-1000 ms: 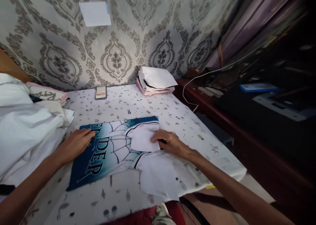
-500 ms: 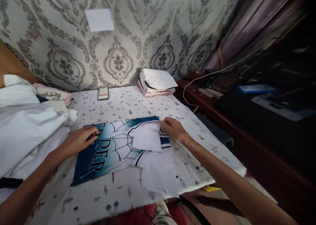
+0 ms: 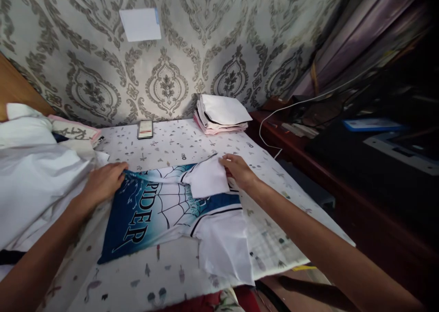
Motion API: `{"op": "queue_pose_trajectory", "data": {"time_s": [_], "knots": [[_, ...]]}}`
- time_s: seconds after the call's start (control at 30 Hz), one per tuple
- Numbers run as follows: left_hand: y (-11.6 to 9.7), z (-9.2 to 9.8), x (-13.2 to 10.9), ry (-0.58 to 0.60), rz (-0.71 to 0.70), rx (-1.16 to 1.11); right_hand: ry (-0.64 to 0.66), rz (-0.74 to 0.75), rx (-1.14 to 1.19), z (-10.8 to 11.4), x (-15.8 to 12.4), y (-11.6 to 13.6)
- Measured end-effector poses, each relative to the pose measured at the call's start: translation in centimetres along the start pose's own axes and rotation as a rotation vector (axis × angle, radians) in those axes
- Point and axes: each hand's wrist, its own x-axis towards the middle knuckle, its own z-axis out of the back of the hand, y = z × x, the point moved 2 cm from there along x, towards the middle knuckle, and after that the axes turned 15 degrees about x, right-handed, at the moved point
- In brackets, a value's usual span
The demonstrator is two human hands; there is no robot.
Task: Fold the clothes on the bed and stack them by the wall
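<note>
A blue and white T-shirt [image 3: 171, 202] with a spider-web print and large dark letters lies on its side across the patterned bedsheet [image 3: 164, 150]. Its far edge is lifted a little between my two hands. My left hand [image 3: 109, 179] pinches the hem corner at the far left. With thumb and fingers closed, my right hand [image 3: 238, 169] grips the shirt at the shoulder, beside the far white sleeve [image 3: 207, 178]. That sleeve hangs toward me over the shirt's front. The near white sleeve [image 3: 224, 243] lies flat by the near edge of the bed.
At the back stands a stack of folded clothes [image 3: 222, 111]. A small framed card [image 3: 145, 129] lies near the wall. Loose white clothes [image 3: 37, 175] are heaped on the left. On the right, a white cable [image 3: 270, 115] runs over a dark red wooden surface [image 3: 291, 152].
My left hand has closed on the hem corner and pulled left. My right hand has raised the shoulder, so the far side lifts and more of the printed front shows.
</note>
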Motion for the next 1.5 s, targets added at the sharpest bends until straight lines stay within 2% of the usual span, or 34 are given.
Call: {"op": "queue_pose_trajectory", "data": {"time_s": [0.1, 0.2, 0.3, 0.4, 0.57, 0.73, 0.83, 0.97, 1.03, 1.13, 1.23, 1.4, 1.5], "knots": [[0.6, 0.7, 3.4, -0.014, 0.149, -0.006, -0.090, -0.044, 0.107, -2.0, 3.2, 1.2], [0.7, 0.1, 6.1, 0.028, 0.196, -0.013, -0.132, -0.062, 0.118, -3.6, 6.2, 1.6], [0.6, -1.2, 7.3, 0.045, 0.173, -0.025, -0.159, -0.092, 0.114, -4.2, 7.9, 1.2], [0.7, -2.2, 7.1, 0.010, 0.163, -0.052, -0.154, -0.108, 0.108, -3.8, 8.1, 0.6], [0.8, -2.6, 6.4, 0.005, 0.156, -0.091, -0.133, -0.144, 0.066, -3.4, 7.2, 0.1], [0.3, -2.1, 5.9, -0.032, 0.114, -0.086, -0.087, -0.131, 0.025, -4.7, 6.4, 0.3], [0.5, -1.4, 5.2, -0.072, 0.147, -0.084, -0.059, -0.091, 0.060, -5.1, 5.4, 1.3], [0.9, -0.8, 3.5, -0.166, 0.175, -0.076, 0.015, -0.090, 0.148, -3.8, 2.6, 2.2], [0.6, -1.0, 2.5, -0.186, 0.133, -0.043, 0.066, -0.173, 0.160, -2.9, 0.9, 1.6], [-0.1, -1.7, 1.5, -0.145, 0.068, 0.020, 0.082, -0.304, 0.118, -1.8, -1.1, 0.0], [-0.7, -2.0, 1.0, -0.132, 0.029, 0.056, 0.071, -0.326, 0.080, -1.6, -2.0, -0.8], [-0.8, -1.5, 0.2, -0.184, 0.033, 0.041, 0.086, -0.316, 0.064, -1.7, -2.6, -0.5], [-0.8, -1.6, -0.4, -0.174, 0.007, 0.028, 0.166, -0.321, -0.069, -1.0, -3.2, -0.3]]}}
